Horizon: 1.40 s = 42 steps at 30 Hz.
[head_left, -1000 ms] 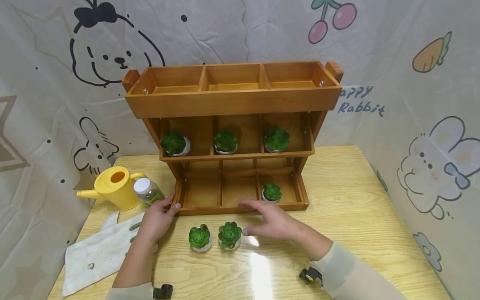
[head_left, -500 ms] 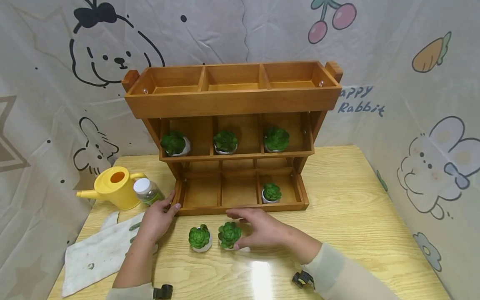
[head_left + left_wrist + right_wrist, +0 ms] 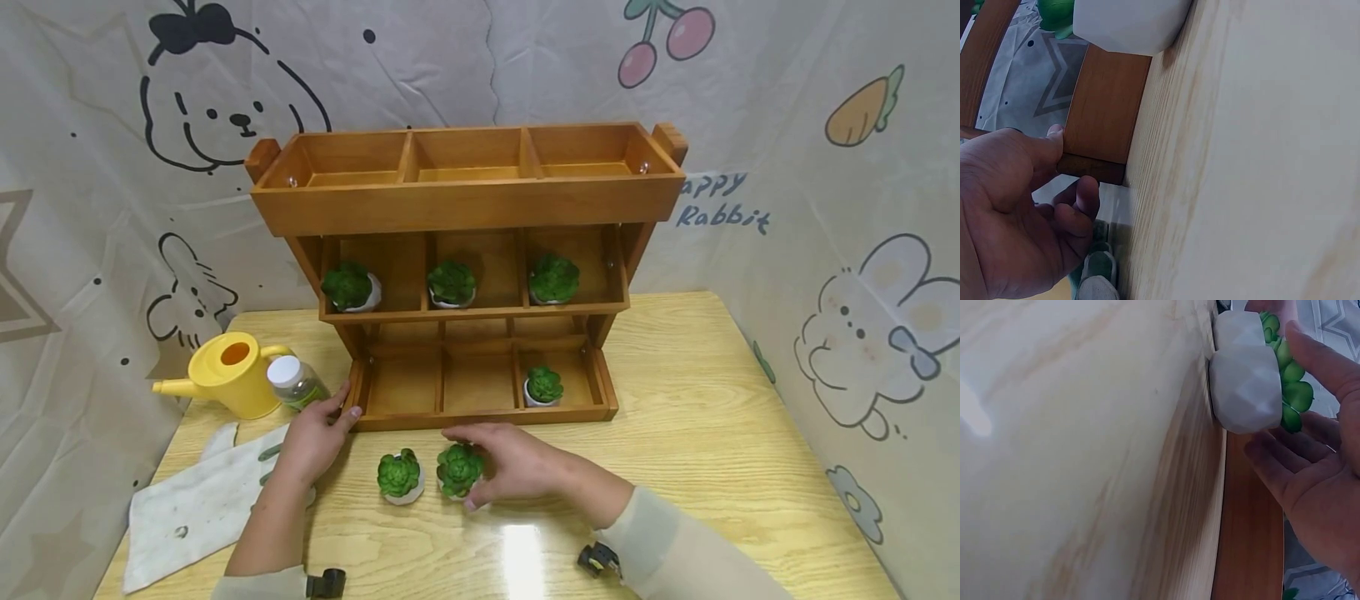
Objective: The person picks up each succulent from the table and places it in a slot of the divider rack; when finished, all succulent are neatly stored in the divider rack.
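Observation:
My left hand (image 3: 318,433) holds the front left corner of the three-tier wooden plant stand (image 3: 465,208), thumb on its front edge and fingers bent at its side. In the left wrist view the stand's end (image 3: 1107,112) lies between thumb and fingertips. My right hand (image 3: 525,461) spreads around a small potted succulent (image 3: 459,471), fingers behind and thumb in front. In the right wrist view this faceted white pot (image 3: 1245,389) stands upright on the table, the right fingers (image 3: 1275,459) beside it and the thumb over the green leaves. A second potted succulent (image 3: 400,476) stands just left of it.
Three succulents (image 3: 452,283) sit on the middle tier, and one succulent (image 3: 543,386) in the bottom right compartment. Left of the stand are a yellow watering can (image 3: 236,373), a white-capped jar (image 3: 296,382) and white cloth gloves (image 3: 198,504). A printed curtain (image 3: 795,150) surrounds the table.
My right hand has moved left from in front of the bottom right compartment to the nearer succulent, fingers and thumb now around it. My left hand has stayed at the stand's corner.

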{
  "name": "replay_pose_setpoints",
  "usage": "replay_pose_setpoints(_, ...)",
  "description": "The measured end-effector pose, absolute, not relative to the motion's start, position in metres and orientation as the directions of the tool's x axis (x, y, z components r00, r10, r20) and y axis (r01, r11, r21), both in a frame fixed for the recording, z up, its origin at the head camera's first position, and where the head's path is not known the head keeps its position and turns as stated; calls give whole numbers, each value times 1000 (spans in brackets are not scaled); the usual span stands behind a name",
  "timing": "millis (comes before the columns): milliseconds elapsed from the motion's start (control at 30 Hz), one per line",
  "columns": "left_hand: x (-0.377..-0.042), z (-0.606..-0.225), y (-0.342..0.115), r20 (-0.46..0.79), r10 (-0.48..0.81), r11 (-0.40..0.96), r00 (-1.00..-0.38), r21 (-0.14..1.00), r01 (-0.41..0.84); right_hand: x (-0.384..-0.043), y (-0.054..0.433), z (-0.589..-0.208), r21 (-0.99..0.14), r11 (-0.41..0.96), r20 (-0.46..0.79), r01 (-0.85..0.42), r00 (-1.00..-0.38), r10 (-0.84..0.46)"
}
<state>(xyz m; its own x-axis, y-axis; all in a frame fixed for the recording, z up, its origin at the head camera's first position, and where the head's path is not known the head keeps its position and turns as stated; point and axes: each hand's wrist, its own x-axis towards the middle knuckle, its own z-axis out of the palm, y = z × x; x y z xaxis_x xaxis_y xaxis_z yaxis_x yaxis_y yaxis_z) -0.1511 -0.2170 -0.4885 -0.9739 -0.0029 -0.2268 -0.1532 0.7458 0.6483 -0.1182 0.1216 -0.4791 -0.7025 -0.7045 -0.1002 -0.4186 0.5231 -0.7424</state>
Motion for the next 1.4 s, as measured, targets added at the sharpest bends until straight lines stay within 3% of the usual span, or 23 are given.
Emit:
replay_pose_setpoints(367, -151, -489, -217, -217, -1, 751, -976, 644, -144, -115, 116, -482, -783, 515, -152, -349, -696, -702)
replay_pose_setpoints(633, -152, -489, -217, -209, 0, 756, -978, 641, -137, -116, 117, -484, -686, 555, -103, -471, -692, -714)
replay_pose_setpoints(1400, -152, -489, -217, -217, -3, 758, -976, 637, -144, -119, 123, -481, -666, 551, -50, -503, -707, -706)
